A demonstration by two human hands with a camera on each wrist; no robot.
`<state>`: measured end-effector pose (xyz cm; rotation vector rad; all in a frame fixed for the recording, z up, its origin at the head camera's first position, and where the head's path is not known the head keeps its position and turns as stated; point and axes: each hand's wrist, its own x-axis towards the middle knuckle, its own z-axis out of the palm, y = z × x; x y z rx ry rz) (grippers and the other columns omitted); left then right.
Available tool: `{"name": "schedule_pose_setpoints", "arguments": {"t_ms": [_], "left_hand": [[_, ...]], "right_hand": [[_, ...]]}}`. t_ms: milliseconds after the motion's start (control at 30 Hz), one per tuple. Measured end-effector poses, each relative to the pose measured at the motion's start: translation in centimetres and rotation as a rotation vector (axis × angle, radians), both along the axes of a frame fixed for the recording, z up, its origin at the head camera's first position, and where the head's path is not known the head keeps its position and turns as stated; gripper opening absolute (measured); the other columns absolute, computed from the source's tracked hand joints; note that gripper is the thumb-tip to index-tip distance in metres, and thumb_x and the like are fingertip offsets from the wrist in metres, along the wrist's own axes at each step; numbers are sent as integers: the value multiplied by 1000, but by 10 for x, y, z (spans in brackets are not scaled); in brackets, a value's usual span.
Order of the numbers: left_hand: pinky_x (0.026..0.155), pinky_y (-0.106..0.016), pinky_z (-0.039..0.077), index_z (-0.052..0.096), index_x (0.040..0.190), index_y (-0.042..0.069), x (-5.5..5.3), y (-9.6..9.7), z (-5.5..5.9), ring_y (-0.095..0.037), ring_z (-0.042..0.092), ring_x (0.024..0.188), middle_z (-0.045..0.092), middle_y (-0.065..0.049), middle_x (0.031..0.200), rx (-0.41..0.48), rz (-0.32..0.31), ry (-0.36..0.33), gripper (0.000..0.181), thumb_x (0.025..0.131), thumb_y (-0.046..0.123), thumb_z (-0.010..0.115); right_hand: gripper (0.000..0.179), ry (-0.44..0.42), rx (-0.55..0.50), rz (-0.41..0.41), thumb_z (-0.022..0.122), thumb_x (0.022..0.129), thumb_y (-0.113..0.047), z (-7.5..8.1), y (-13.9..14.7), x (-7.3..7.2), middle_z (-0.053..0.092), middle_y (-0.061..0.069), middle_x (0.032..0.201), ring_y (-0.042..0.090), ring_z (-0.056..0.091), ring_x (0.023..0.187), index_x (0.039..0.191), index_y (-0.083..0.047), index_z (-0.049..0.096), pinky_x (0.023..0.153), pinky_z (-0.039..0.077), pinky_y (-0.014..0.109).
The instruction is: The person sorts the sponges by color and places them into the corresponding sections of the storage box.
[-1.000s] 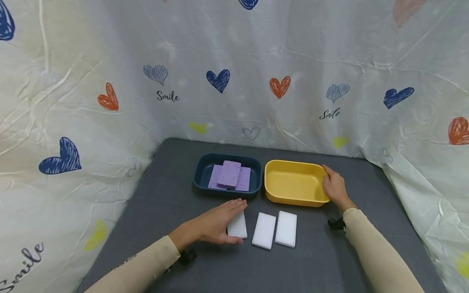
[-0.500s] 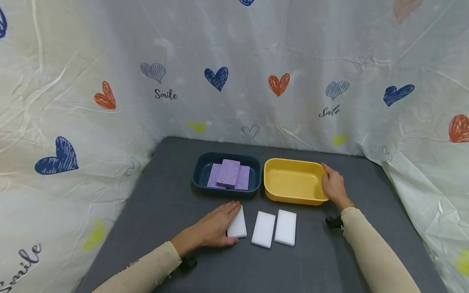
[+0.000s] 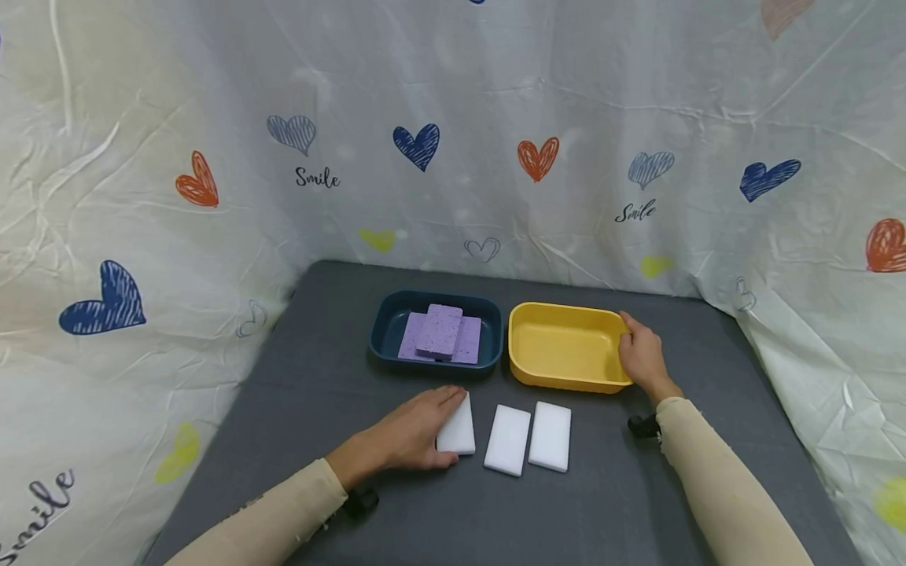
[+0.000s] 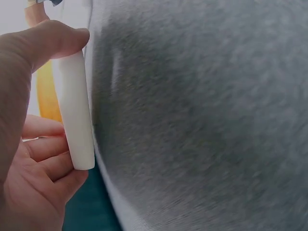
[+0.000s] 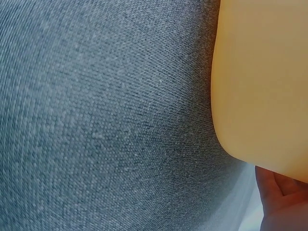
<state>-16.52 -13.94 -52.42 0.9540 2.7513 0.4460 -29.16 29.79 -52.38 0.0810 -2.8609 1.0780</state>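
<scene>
My left hand (image 3: 414,431) lies over a white sponge block (image 3: 458,428) on the table. In the left wrist view the thumb presses one end of this sponge (image 4: 76,110) and the fingers curl against the other, so it is pinched between them. Two more white sponges lie side by side to its right, the nearer one (image 3: 507,440) slightly tilted and the other (image 3: 550,436) beyond it. At the right, my right hand (image 3: 642,355) grips the right end of a yellow plastic tub (image 3: 566,346), which holds nothing. Its fingers (image 5: 284,192) show below the tub wall in the right wrist view.
A dark blue tub (image 3: 385,334) stands left of the yellow one, with purple speckled sponges (image 3: 440,330) stacked inside. Grey cloth covers the table (image 3: 495,519). A curtain printed with hearts (image 3: 467,94) hangs behind and along both sides.
My left hand has settled lower around the left white sponge, its fingers and thumb drawing in on the ends. The right hand keeps its grip on the yellow tub.
</scene>
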Motion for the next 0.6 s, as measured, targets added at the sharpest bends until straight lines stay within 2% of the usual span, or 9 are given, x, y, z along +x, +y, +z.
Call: {"name": "schedule_pose_setpoints", "arguments": {"t_ms": [67,133,233,367,500,567,600], "left_hand": [[129,-53,41,42,166,1,-1,1,3,-33,48,156,47,-15,171,4,0,8,101,91,52,86],[129,-53,42,41,167,3,-2,1,7,-33,48,156,46,-14,171,15,-6,16,101,91,51,86],[128,-52,43,41,167,3,-4,3,14,-33,49,156,46,-14,172,49,-32,29,101,90,50,87],[129,-50,42,41,168,3,-8,6,23,-32,47,157,45,-14,173,109,-78,38,101,90,46,89],[130,-50,41,39,169,5,-11,10,31,-31,45,158,43,-13,175,150,-107,45,103,89,45,90],[129,-50,41,39,169,5,-14,13,35,-31,46,158,42,-12,175,159,-121,65,103,89,46,90],[130,-49,41,39,169,5,-16,15,38,-31,46,158,42,-12,175,161,-130,80,103,90,47,89]], "right_hand": [[56,5,0,-1,33,111,-5,0,1,-1,55,37,156,23,44,59,165,6,41,69,46,34],[56,10,-4,-4,34,111,-6,0,1,-1,65,39,139,21,42,54,165,5,41,63,45,31],[57,22,-18,-2,34,110,-7,-1,2,-1,66,41,131,19,38,48,164,6,42,55,41,31],[58,47,-43,20,37,109,-12,-11,7,-6,56,40,152,18,36,48,164,5,44,56,39,31],[58,38,-43,28,36,110,-12,-10,7,-5,55,40,152,19,37,49,164,5,43,56,40,31],[57,19,-28,21,34,110,-9,-1,2,1,53,41,155,21,39,50,164,7,42,58,42,32],[57,19,-25,18,34,110,-8,-1,1,1,53,39,156,21,40,50,164,7,41,58,42,32]]}}
